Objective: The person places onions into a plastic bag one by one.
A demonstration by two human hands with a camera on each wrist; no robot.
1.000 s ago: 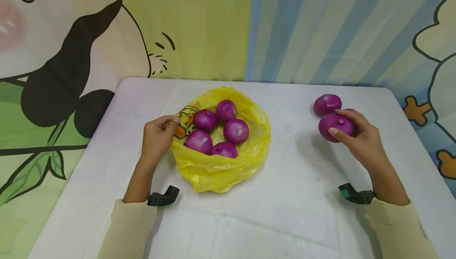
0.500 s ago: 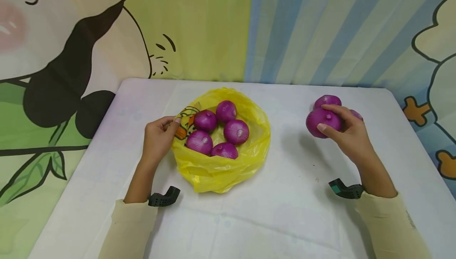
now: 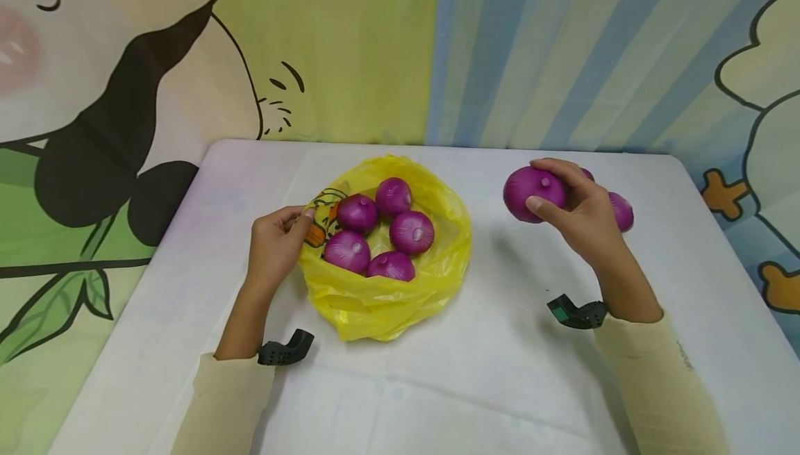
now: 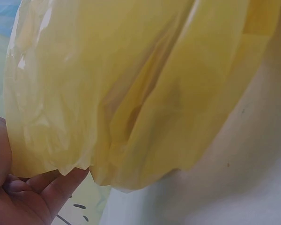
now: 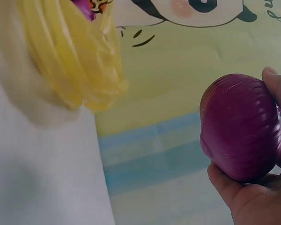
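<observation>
Purple and glossy, a red onion [image 3: 530, 193] is held above the table in my right hand [image 3: 578, 215], thumb on the near side and fingers over the top. The right wrist view shows the same onion [image 5: 241, 126] gripped from its lower right. On the table to the left, a yellow plastic bag [image 3: 387, 305] stands with its mouth wide, several red onions [image 3: 411, 233] inside. My left hand [image 3: 275, 243] pinches the bag's left rim between thumb and fingers. In the left wrist view the bag [image 4: 145, 103] covers most of the picture.
Behind my right hand, two more red onions [image 3: 621, 212] lie on the white table [image 3: 437, 385], both partly hidden. A cartoon-printed curtain [image 3: 350, 45] hangs just past the table's far edge. Each wrist carries a black camera mount [image 3: 286, 348].
My right hand has carried its onion up and leftward, away from the two onions at the right and closer to the bag. The left hand has kept its pinch on the rim.
</observation>
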